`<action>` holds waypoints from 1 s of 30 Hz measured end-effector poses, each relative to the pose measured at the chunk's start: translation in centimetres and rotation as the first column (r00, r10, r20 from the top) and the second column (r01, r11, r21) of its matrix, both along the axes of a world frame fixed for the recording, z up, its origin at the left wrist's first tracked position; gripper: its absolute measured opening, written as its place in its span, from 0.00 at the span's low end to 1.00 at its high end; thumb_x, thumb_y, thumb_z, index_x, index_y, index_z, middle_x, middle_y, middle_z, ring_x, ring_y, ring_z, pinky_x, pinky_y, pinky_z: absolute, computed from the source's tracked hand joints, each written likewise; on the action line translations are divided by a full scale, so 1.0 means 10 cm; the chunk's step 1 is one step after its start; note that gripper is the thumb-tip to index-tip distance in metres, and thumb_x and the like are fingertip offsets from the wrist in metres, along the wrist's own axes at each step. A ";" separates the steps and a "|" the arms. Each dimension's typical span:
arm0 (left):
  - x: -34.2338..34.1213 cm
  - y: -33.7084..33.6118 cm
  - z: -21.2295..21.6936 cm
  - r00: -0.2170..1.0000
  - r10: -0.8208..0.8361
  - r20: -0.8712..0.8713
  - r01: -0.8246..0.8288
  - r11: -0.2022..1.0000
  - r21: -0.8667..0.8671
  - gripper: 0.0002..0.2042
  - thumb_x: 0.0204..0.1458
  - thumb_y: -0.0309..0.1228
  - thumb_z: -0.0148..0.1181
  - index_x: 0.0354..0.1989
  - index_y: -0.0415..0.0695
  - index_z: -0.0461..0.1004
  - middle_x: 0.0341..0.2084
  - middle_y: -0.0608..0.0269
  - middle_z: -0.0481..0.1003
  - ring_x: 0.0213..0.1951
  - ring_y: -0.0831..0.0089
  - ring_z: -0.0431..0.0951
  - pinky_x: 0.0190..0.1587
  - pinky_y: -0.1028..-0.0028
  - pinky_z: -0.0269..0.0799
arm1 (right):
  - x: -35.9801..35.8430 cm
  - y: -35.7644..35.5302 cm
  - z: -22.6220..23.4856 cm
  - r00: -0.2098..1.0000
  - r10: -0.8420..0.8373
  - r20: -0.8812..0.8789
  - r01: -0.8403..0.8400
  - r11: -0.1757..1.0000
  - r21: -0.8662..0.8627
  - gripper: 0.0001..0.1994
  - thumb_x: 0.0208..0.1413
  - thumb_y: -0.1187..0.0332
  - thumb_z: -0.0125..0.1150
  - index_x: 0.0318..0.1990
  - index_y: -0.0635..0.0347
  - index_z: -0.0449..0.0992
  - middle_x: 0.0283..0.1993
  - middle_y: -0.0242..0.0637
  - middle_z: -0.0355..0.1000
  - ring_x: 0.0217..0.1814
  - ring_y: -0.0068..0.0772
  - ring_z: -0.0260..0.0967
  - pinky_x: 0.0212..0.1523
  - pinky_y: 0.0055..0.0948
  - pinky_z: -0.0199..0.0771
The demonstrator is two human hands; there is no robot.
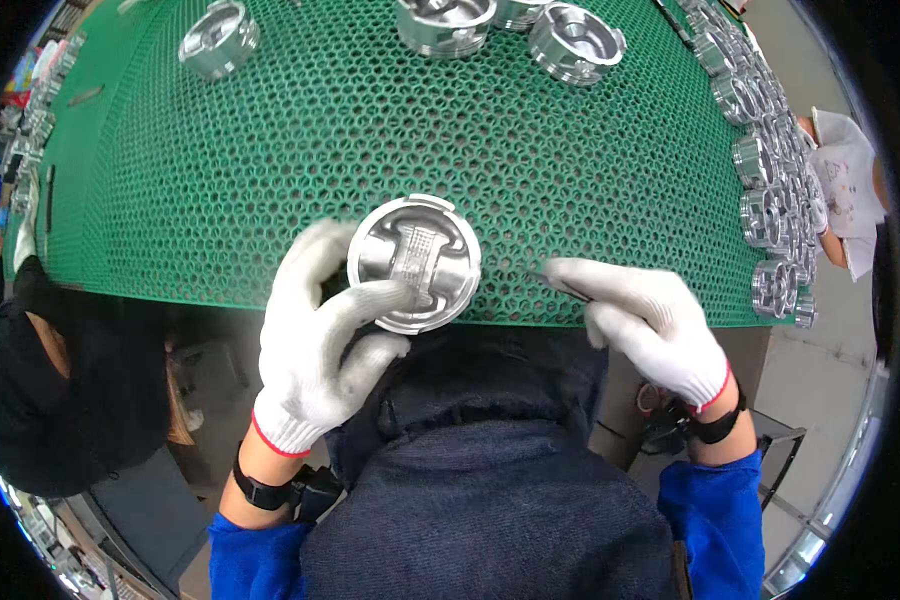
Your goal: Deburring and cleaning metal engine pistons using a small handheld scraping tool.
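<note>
In a white knitted glove with a red cuff, my left hand (320, 325) grips a shiny metal piston (417, 262) by its left and lower rim. The piston's hollow underside faces me, showing ribs and the pin bosses. It is held over the front edge of the green mat. To its right, apart from it, my right hand (640, 315), gloved the same way, pinches a slim dark tool (573, 292). Most of that tool is hidden by the fingers, so its kind is unclear.
A green honeycomb mat (270, 160) covers the table. Pistons (445, 25) stand at the far side, another piston (220, 40) at far left. Several are packed along the right edge (765, 215). One person (65, 380) is at the left, another (845, 190) at the right.
</note>
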State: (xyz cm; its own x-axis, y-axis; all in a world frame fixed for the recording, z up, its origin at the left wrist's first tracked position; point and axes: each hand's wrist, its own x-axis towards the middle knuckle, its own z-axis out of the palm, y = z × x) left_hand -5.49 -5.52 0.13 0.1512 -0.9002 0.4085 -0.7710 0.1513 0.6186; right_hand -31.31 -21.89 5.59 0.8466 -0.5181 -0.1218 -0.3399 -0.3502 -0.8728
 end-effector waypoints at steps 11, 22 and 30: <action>-0.10 -0.01 -0.03 0.996 0.062 0.068 -0.061 0.998 -0.023 0.18 0.32 0.37 0.77 0.35 0.49 0.81 0.41 0.57 0.75 0.46 0.53 0.76 0.61 0.46 0.69 | 0.55 -0.32 0.17 0.958 0.142 -0.248 -0.285 0.425 -0.859 0.17 0.52 0.69 0.62 0.51 0.39 0.79 0.21 0.31 0.66 0.20 0.35 0.70 0.22 0.33 0.72; -0.19 -0.01 0.01 0.989 0.117 0.094 -0.118 0.993 0.012 0.17 0.33 0.38 0.78 0.32 0.48 0.80 0.35 0.56 0.74 0.42 0.56 0.76 0.60 0.43 0.69 | 0.37 -0.13 0.18 0.928 0.084 -0.364 -0.342 0.580 -0.739 0.17 0.54 0.70 0.60 0.52 0.45 0.78 0.24 0.33 0.72 0.21 0.38 0.74 0.21 0.36 0.74; -0.16 0.05 -0.03 0.993 0.075 0.088 -0.081 0.995 0.064 0.17 0.37 0.32 0.74 0.38 0.48 0.80 0.41 0.54 0.74 0.50 0.52 0.74 0.61 0.50 0.67 | 0.34 0.15 -0.09 0.977 0.199 -0.075 -0.142 0.873 0.467 0.19 0.62 0.67 0.56 0.61 0.56 0.75 0.44 0.40 0.80 0.34 0.25 0.74 0.37 0.27 0.78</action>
